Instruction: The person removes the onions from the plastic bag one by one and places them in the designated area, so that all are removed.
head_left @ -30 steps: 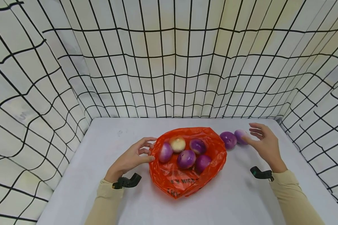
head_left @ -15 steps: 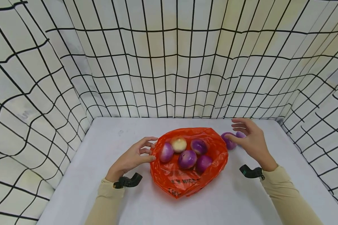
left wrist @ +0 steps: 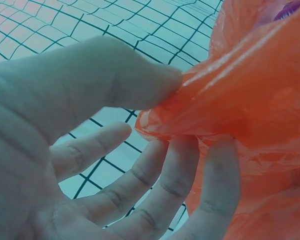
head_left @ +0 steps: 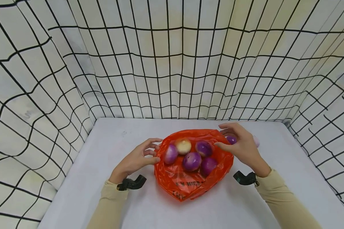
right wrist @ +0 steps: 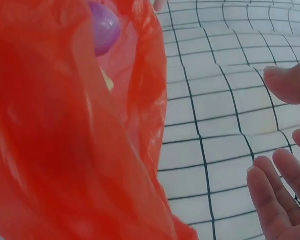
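A red plastic bag (head_left: 186, 187) lies with its mouth wide, holding several onions: purple ones (head_left: 192, 161) and one pale yellow-white onion (head_left: 183, 146). My left hand (head_left: 137, 158) pinches the bag's left rim between thumb and fingers; the left wrist view shows the folded plastic (left wrist: 190, 110) in that grip. At the bag's right edge is my right hand (head_left: 243, 148), its fingers spread and relaxed, holding nothing; the right wrist view shows a gap between fingers and bag. One purple onion (head_left: 231, 140) shows within the right hand's curve. Another onion (head_left: 256, 141) is mostly hidden behind that hand.
The bag and loose onions lie on a white table (head_left: 103, 140). Black netting (head_left: 177, 66) over pale walls encloses the back and both sides. A dark wrist camera mount (head_left: 132, 182) sticks out from each sleeve.
My right hand has moved left, from beside the farther loose onion, past the nearer one, to the bag's right edge. The left hand keeps its grip on the rim.
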A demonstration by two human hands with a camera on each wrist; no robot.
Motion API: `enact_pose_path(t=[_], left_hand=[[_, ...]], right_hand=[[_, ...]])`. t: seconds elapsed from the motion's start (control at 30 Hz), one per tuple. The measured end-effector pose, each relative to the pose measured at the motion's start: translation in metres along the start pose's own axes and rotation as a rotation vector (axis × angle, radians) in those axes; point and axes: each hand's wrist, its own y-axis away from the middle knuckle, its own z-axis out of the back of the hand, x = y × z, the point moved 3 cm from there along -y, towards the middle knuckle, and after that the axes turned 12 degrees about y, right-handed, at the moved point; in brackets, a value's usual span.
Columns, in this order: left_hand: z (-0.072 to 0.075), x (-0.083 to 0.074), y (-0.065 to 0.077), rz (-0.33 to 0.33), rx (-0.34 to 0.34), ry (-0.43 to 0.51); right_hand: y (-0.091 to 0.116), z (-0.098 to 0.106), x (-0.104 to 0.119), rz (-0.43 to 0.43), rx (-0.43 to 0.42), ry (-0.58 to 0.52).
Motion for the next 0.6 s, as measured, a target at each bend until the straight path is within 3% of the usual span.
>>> enact_pose_path(t=[0.27,0.6], left_hand=[[0.000,0.000,0.000,-0.003,-0.002,0.027],[-0.001,-0.001,0.000,-0.001,0.001,0.016]], right_hand=[[-0.003,-0.024,0.011,0.058,0.042,-0.073],[-0.005,-0.055,0.020,0.047,0.172,-0.099]])
